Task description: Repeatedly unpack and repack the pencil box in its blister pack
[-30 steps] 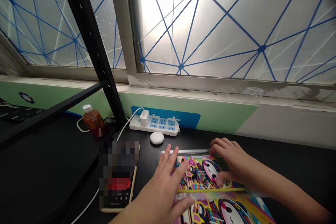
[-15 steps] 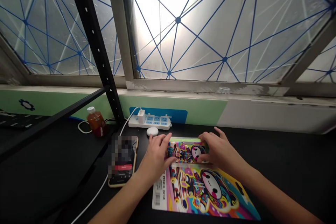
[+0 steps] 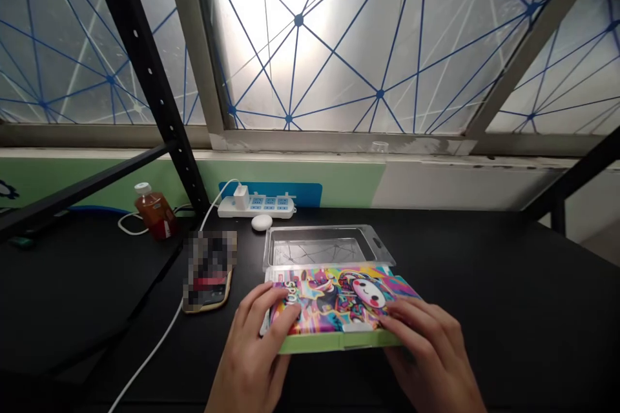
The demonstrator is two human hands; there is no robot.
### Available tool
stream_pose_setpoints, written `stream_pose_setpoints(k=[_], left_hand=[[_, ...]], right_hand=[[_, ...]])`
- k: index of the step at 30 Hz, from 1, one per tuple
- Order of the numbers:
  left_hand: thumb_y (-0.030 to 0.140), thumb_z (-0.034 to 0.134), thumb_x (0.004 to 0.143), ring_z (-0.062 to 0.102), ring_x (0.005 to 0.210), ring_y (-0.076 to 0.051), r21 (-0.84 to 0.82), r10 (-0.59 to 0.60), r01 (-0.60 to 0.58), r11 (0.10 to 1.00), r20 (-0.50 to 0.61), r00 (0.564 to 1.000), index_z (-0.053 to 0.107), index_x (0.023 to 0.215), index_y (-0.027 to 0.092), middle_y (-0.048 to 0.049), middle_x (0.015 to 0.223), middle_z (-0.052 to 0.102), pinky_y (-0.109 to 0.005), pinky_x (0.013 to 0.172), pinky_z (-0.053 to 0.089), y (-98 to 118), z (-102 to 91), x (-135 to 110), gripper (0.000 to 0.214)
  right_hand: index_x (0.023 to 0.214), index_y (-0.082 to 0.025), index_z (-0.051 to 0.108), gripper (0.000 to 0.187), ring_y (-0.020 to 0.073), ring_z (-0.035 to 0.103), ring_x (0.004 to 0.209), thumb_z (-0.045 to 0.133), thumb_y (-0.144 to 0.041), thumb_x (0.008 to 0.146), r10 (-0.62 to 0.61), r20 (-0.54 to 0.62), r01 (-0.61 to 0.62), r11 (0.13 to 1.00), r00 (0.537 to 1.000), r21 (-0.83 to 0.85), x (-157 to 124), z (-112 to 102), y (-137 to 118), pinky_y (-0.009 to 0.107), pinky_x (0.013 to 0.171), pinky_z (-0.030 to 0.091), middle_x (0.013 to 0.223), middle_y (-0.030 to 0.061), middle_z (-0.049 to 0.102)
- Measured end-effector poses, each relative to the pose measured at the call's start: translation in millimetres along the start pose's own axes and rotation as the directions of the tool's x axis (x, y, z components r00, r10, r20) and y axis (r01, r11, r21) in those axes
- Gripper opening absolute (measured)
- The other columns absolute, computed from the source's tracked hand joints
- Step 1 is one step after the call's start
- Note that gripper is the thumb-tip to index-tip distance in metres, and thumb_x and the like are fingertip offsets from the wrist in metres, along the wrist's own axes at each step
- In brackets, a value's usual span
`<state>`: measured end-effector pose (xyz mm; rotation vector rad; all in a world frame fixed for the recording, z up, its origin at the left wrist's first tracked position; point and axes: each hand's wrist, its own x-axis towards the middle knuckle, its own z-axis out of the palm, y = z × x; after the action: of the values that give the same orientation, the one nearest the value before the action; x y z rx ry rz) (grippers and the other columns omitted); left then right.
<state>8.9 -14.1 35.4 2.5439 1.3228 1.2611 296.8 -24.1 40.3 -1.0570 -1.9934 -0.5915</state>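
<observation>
A pencil box (image 3: 329, 300) with a colourful cartoon lid and a light green side lies between my hands, near side slightly raised. My left hand (image 3: 254, 342) grips its left end, fingers on the lid and thumb low at the near side. At the right end, my right hand (image 3: 431, 342) holds it with fingertips on top; its thumb is mostly hidden. Under the box, a printed card (image 3: 409, 287) shows only at its edges. Directly behind lies a clear plastic blister shell (image 3: 320, 250), its hanging tab to the right.
A phone (image 3: 220, 284) in a tan case lies left, beside a white cable (image 3: 159, 339). At the back are a white power strip (image 3: 266, 206), a round white case (image 3: 262, 223) and a bottle of reddish drink (image 3: 157, 213). A black metal frame (image 3: 150, 77) rises left.
Both hands have drawn the pencil box toward me, over the card. The clear shell behind it is now uncovered. The view has turned slightly right.
</observation>
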Motion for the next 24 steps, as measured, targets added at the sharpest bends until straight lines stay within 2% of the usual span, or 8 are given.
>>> stream_pose_setpoints(k=[3,6,8,10,13,15,19,24], left_hand=[[0.004,0.046,0.097,0.040,0.150,-0.032,0.028,-0.111,0.109,0.994,0.075,0.991,0.053,0.142,0.032,-0.0099,0.156,0.049,-0.047,0.111,0.051,0,15.6,-27,0.053],[0.009,0.049,0.097,0.047,0.148,-0.029,0.062,-0.173,0.164,0.984,0.195,0.965,0.043,0.152,0.032,-0.0097,0.164,0.043,-0.042,0.109,0.054,-8,17.7,-38,0.061],[0.016,0.057,0.095,0.049,0.146,-0.030,0.066,-0.158,0.146,0.987,0.266,0.951,0.033,0.158,0.029,-0.0126,0.165,0.042,-0.042,0.111,0.052,-15,14.5,-40,0.069],[0.027,0.068,0.091,0.049,0.145,-0.032,0.063,-0.091,0.075,0.995,0.312,0.946,0.025,0.161,0.027,-0.0141,0.161,0.048,-0.047,0.114,0.048,-21,11.7,-40,0.082],[0.045,0.080,0.083,0.055,0.140,-0.035,0.045,-0.012,-0.005,0.999,0.366,0.930,0.021,0.162,0.030,-0.0121,0.154,0.057,-0.054,0.114,0.046,-27,11.6,-39,0.100],[0.044,0.080,0.084,0.058,0.138,-0.033,0.046,-0.044,0.029,0.999,0.371,0.927,0.020,0.162,0.032,-0.0100,0.153,0.058,-0.055,0.114,0.047,-26,13.6,-38,0.099],[0.028,0.072,0.087,0.056,0.139,-0.031,0.042,-0.149,0.143,0.989,0.318,0.936,0.021,0.162,0.034,-0.0073,0.154,0.058,-0.053,0.116,0.046,-21,19.8,-39,0.091],[0.029,0.081,0.078,0.060,0.132,-0.035,0.044,-0.173,0.168,0.985,0.319,0.932,0.010,0.165,0.036,-0.0076,0.149,0.062,-0.054,0.113,0.049,-24,29.6,-43,0.112]], right_hand=[[0.119,-0.022,0.064,0.032,0.0226,0.068,0.116,0.058,-0.002,0.095,0.038,0.072,-0.041,0.998,0.997,0.040,-26,6,-5,0.038,0.098,0.045,0.121,0.0086,0.074],[0.119,-0.022,0.062,0.030,0.0205,0.068,0.122,0.055,-0.005,0.095,0.034,0.176,-0.052,0.994,0.984,0.100,-36,6,-5,0.035,0.097,0.044,0.129,0.0074,0.074],[0.121,-0.022,0.061,0.031,0.0199,0.066,0.126,0.056,-0.007,0.094,0.020,0.229,-0.049,0.991,0.973,0.122,-37,1,-3,0.033,0.099,0.044,0.132,0.0072,0.073],[0.127,-0.022,0.060,0.034,0.0201,0.064,0.129,0.057,-0.010,0.095,0.013,0.276,-0.048,0.991,0.961,0.122,-37,-7,-1,0.032,0.101,0.046,0.138,0.0081,0.070],[0.135,-0.023,0.058,0.039,0.0217,0.062,0.132,0.062,-0.018,0.096,0.041,0.344,-0.088,0.988,0.938,0.124,-41,-19,9,0.031,0.101,0.051,0.144,0.0089,0.065],[0.137,-0.026,0.057,0.044,0.0244,0.062,0.133,0.068,-0.026,0.095,0.076,0.377,-0.132,0.984,0.923,0.123,-47,-24,20,0.033,0.101,0.053,0.145,0.0086,0.064],[0.148,-0.032,0.053,0.061,0.0284,0.064,0.130,0.074,-0.034,0.091,0.204,0.436,-0.273,0.956,0.877,0.103,-58,-28,45,0.039,0.101,0.057,0.146,0.0074,0.064],[0.136,-0.038,0.068,0.052,0.0283,0.070,0.119,0.079,-0.043,0.086,0.335,0.531,-0.483,0.860,0.778,0.164,-51,-32,65,0.037,0.097,0.061,0.135,0.0049,0.072]])
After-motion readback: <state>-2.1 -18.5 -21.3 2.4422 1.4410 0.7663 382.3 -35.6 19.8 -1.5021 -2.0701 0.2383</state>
